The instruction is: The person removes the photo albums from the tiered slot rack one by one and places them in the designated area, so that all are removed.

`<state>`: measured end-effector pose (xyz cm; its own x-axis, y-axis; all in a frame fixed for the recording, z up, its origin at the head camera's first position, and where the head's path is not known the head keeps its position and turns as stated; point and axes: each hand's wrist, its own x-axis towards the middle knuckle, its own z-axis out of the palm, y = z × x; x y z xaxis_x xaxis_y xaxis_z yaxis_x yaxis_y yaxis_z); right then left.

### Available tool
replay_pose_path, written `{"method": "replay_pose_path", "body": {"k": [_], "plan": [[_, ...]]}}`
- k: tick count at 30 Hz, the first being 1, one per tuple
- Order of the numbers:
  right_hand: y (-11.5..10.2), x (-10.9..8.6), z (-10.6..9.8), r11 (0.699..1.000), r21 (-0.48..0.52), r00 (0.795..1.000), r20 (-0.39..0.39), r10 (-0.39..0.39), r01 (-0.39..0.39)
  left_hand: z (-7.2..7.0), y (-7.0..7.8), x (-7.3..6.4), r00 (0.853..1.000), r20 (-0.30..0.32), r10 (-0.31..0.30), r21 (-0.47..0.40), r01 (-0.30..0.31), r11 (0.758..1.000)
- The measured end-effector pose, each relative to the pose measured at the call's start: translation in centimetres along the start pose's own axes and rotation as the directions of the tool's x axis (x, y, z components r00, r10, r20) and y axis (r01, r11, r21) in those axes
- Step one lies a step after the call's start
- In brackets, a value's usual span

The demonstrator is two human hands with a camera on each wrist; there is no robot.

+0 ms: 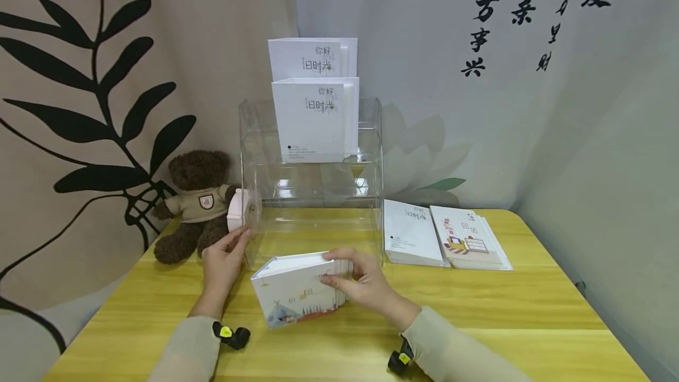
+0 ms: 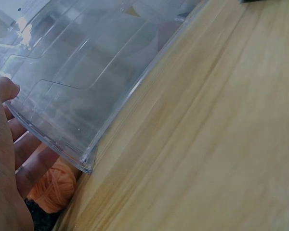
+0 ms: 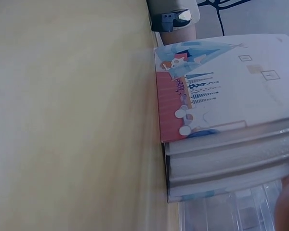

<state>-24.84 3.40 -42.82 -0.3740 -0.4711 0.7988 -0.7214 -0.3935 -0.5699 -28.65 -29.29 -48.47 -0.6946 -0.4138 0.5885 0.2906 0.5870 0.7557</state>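
My left hand (image 1: pixel 224 264) grips the left edge of a clear plastic display rack (image 1: pixel 312 198). In the left wrist view its thumb lies over the rack wall (image 2: pixel 62 120) and its fingers are behind. My right hand (image 1: pixel 366 280) holds a thick white photo album (image 1: pixel 297 295) by its upper right side, thumb in front. The album has a tent picture, stands tilted before the rack, and its page edges (image 3: pixel 231 154) show in the right wrist view. Two white albums with Chinese lettering stand in the rack, an upper one (image 1: pixel 302 58) behind a lower one (image 1: pixel 310 125).
On the right of the table (image 1: pixel 477 311) lie a white album stack (image 1: pixel 414 234) and a stack with a coloured picture (image 1: pixel 467 237). A brown teddy bear (image 1: pixel 198 205) sits left of the rack. An orange yarn ball (image 2: pixel 55 187) lies near the rack's corner.
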Motion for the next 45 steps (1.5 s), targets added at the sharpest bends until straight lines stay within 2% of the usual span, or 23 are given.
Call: {"method": "replay_pose_path", "body": {"k": [6,11,13,15,17,18,19,22,24,26,31,32,35,39,43,45], "plan": [[-0.2,0.0,0.0,1.0,-0.024,1.0,-0.016,0.003,-0.004,0.1,0.2,0.0,1.0,0.006,0.007,-0.013,-0.007,1.0],[0.6,-0.4,0.3,1.0,-0.019,0.999,-0.035,0.017,-0.018,0.0,0.2,-0.1,1.0,0.009,0.003,-0.018,-0.003,1.0],[1.0,-0.7,0.5,0.998,-0.027,0.997,-0.056,0.046,-0.047,0.0,0.1,-0.2,1.0,0.01,0.001,-0.022,-0.001,1.0],[1.4,-1.1,0.8,0.993,-0.034,0.99,-0.09,0.108,-0.112,0.0,0.1,-0.2,1.0,0.009,-0.003,-0.019,0.003,1.0],[1.4,-1.3,1.0,0.971,-0.026,0.962,-0.145,0.23,-0.236,-0.1,0.1,-0.3,1.0,0.012,-0.013,-0.016,0.013,1.0],[1.4,-1.4,1.1,0.949,-0.009,0.936,-0.172,0.308,-0.315,-0.1,0.1,-0.3,1.0,0.015,-0.016,-0.012,0.017,1.0],[1.3,-1.5,1.2,0.92,0.011,0.901,-0.2,0.386,-0.392,-0.2,0.1,-0.3,1.0,0.019,-0.02,-0.007,0.02,1.0],[1.6,-1.7,1.3,0.809,0.102,0.77,-0.257,0.584,-0.579,-0.2,0.2,-0.1,0.999,0.027,-0.023,0.006,0.023,1.0],[2.0,-1.8,1.3,0.757,0.142,0.711,-0.271,0.649,-0.638,-0.3,0.3,0.0,0.999,0.033,-0.023,0.011,0.022,1.0],[2.6,-2.1,1.3,0.72,0.167,0.668,-0.277,0.69,-0.674,-0.2,0.4,0.2,0.999,0.038,-0.027,0.011,0.026,1.0],[4.0,-3.3,1.6,0.629,0.225,0.582,-0.243,0.776,-0.744,-0.3,0.4,0.0,0.999,0.028,-0.041,-0.008,0.041,0.999],[4.3,-3.5,1.6,0.613,0.238,0.569,-0.232,0.789,-0.753,-0.3,0.4,0.0,0.999,0.025,-0.044,-0.005,0.044,0.999],[4.8,-4.1,1.8,0.593,0.221,0.556,-0.21,0.804,-0.774,-0.3,0.5,-0.2,0.998,0.034,-0.058,-0.001,0.058,0.998],[5.0,-4.2,1.8,0.582,0.175,0.557,-0.173,0.812,-0.794,-0.3,0.6,-0.2,0.996,0.041,-0.073,-0.003,0.073,0.997],[4.9,-4.2,1.8,0.567,0.174,0.549,-0.142,0.824,-0.805,-0.3,0.6,-0.3,0.998,0.029,-0.056,0.001,0.056,0.998],[4.9,-4.2,1.8,0.569,0.178,0.551,-0.141,0.822,-0.803,-0.3,0.6,-0.2,0.998,0.028,-0.047,0.007,0.047,0.999]]}}
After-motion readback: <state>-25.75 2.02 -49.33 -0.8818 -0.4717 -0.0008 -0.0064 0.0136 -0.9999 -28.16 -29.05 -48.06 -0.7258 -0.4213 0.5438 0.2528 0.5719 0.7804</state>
